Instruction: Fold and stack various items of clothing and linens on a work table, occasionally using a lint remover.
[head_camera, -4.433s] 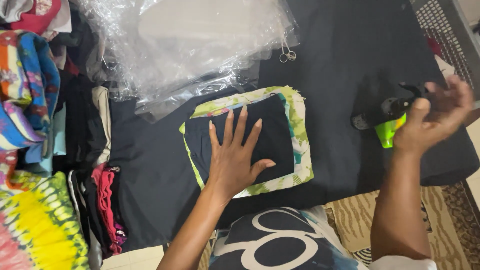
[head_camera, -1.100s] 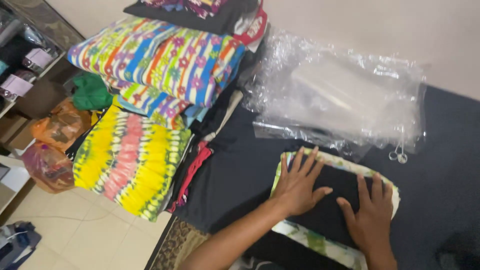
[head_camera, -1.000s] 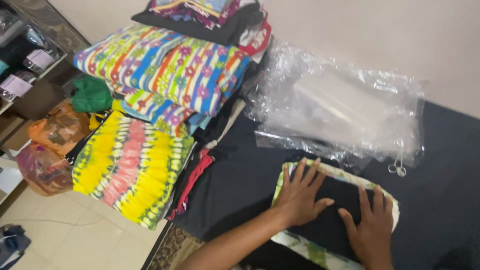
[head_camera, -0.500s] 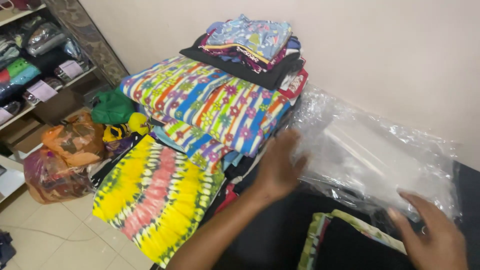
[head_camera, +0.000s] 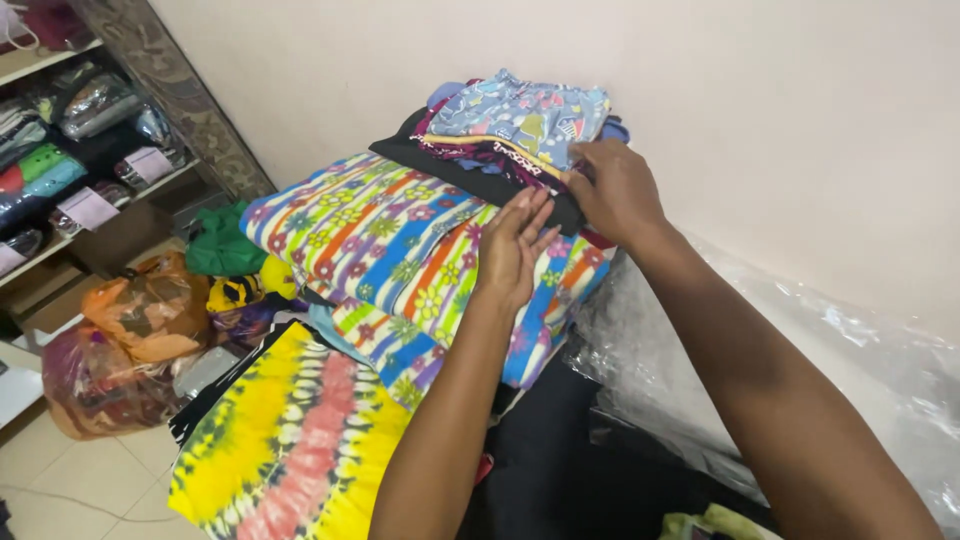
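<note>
Head view shows two bare hands reaching up to a stack of folded cloth against a pale wall (head_camera: 800, 130). The left hand (head_camera: 512, 250) lies open, fingers together and stretched flat, its palm resting on the striped floral cloth (head_camera: 380, 240), with the fingertips touching the edge of the black folded garment (head_camera: 470, 175) above it. The right hand (head_camera: 615, 195) is curled at the right end of the stack, its fingers tucked in between the layers just under the blue printed cloth (head_camera: 525, 110); exactly which layer it pinches cannot be told, as the fingertips are hidden.

Counted from the top, the stack shows one blue printed piece, a few thin dark red and purple edges too close together to count, one black garment, and one broad striped floral bundle that hangs over the front. Below and in front of it lies one yellow and pink tie-dye cloth (head_camera: 290, 450). To the left sit one green cloth (head_camera: 220, 245) and two filled plastic bags, one orange bag (head_camera: 150, 310) and one reddish bag (head_camera: 95, 385) lower down on the tiled floor. One shelf unit (head_camera: 90, 130) with wrapped goods stands at the far left. Clear plastic sheeting (head_camera: 850, 370) lies crumpled to the right, under the right forearm.
</note>
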